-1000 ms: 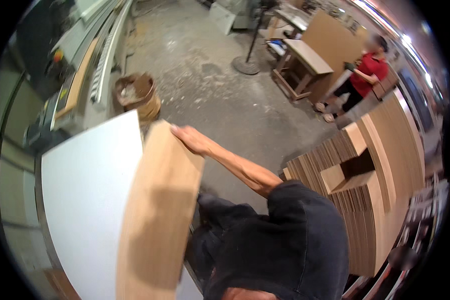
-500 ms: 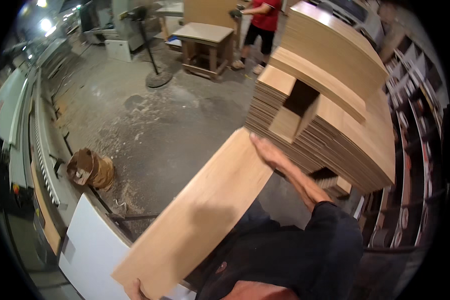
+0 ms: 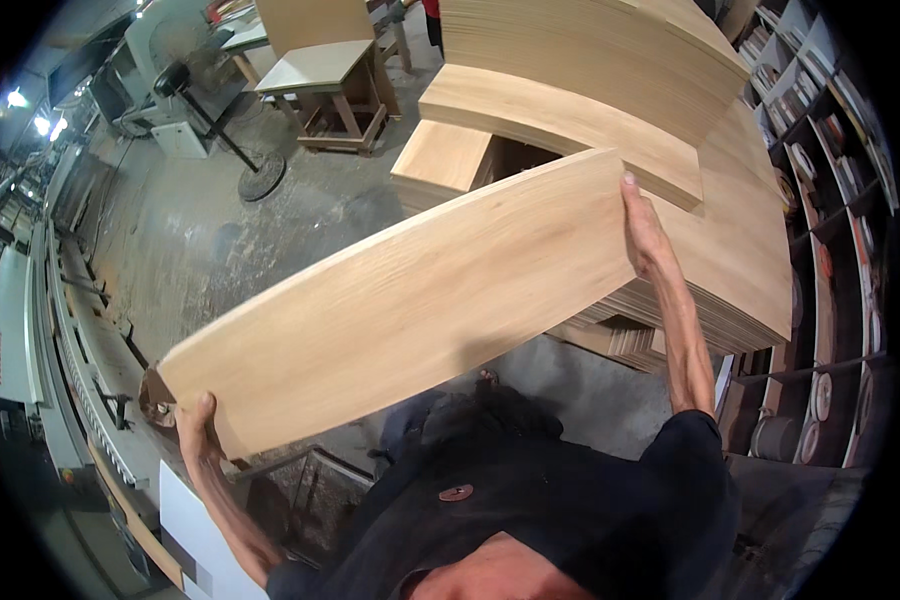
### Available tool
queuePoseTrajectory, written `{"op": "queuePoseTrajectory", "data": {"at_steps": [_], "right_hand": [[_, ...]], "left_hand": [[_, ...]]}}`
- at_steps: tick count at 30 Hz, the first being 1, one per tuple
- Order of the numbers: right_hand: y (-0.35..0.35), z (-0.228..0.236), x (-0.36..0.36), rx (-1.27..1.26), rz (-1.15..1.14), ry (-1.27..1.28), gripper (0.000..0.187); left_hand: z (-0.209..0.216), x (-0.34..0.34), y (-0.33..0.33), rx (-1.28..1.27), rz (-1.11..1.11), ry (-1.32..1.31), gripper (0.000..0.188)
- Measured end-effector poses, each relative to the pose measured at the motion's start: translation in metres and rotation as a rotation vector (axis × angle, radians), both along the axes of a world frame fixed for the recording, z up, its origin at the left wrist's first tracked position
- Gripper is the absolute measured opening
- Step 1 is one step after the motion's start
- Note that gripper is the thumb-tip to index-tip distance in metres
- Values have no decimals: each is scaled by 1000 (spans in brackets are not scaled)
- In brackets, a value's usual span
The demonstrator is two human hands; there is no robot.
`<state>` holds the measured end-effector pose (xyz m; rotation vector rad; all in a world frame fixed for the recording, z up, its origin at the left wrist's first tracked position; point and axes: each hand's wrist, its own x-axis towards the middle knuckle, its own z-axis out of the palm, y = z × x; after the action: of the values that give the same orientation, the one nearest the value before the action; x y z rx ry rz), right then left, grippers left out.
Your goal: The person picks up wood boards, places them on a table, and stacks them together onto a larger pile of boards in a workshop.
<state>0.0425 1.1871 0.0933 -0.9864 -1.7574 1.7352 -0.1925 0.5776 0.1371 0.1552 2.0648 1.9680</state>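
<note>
A long, light wood-grain board [image 3: 400, 310] spans the space in front of my body, held up at both ends and tilted with its right end farther away. My left hand [image 3: 198, 425] grips its near left end, thumb on the upper face. At the opposite end my right hand [image 3: 648, 232] clasps the short edge, thumb on the corner. The fingers of both hands are mostly hidden under the board. Just beyond its right end stand stacked wood panels [image 3: 560, 115], partly covered by the board.
Shelves [image 3: 820, 260] with rolls of edging line the right. A long machine [image 3: 80, 330] runs along the left, near a white panel [image 3: 202, 535]. A small wooden table [image 3: 315, 68] and a round-based stand [image 3: 262, 178] are farther back. A person's red sleeve [image 3: 432, 10] shows at the top.
The board has swung to the right and lifted, its far end now over the stacked panels. My left hand has come fully into sight. The view has turned right.
</note>
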Motion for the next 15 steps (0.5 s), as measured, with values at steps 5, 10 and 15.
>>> {"op": "queuePoseTrajectory", "data": {"at_steps": [5,10,15], "right_hand": [[72,-2,29,-103,-169,12,78],[132,-5,41,-166,-321,-8,74],[199,-21,57,-167,-389,-86,72]], "left_hand": [[18,-92,130,1,-224,-43,65],[18,-194,280,-130,-398,-80,68],[5,-286,444,-314,-585,-82,70]]}}
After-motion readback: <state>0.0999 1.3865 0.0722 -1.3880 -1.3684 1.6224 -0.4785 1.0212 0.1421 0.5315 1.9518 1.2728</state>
